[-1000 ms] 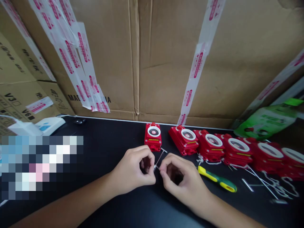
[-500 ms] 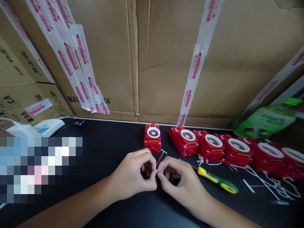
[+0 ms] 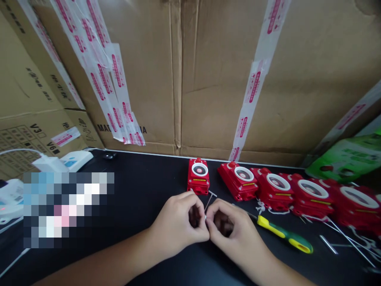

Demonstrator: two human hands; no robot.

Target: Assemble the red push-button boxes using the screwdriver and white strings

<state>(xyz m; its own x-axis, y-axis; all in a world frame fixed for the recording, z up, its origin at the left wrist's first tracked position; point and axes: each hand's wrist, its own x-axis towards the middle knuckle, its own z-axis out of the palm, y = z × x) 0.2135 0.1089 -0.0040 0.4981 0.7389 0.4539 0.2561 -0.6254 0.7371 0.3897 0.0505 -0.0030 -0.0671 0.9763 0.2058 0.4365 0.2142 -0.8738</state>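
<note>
My left hand (image 3: 181, 224) and my right hand (image 3: 232, 232) meet fingertip to fingertip over the black table (image 3: 143, 198). Both are closed in a pinch on a thin metal pin (image 3: 208, 200) with a bit of white string at its lower end. The pin's upper end reaches toward a small red box (image 3: 198, 180) with a round white-rimmed window, which stands just beyond my hands. What lies inside my curled fingers is hidden.
A row of several more red boxes (image 3: 276, 188) runs to the right. A yellow-and-green screwdriver (image 3: 284, 234) lies right of my right hand, with loose pins (image 3: 329, 244) and white strings beyond. Taped cardboard cartons (image 3: 208, 79) wall the back. White devices (image 3: 59, 161) sit at left, a green bag (image 3: 348, 159) at right.
My hands have drawn closer together until their fingertips touch, and the pin has been pulled lower into the pinch. The view has shifted slightly left and down.
</note>
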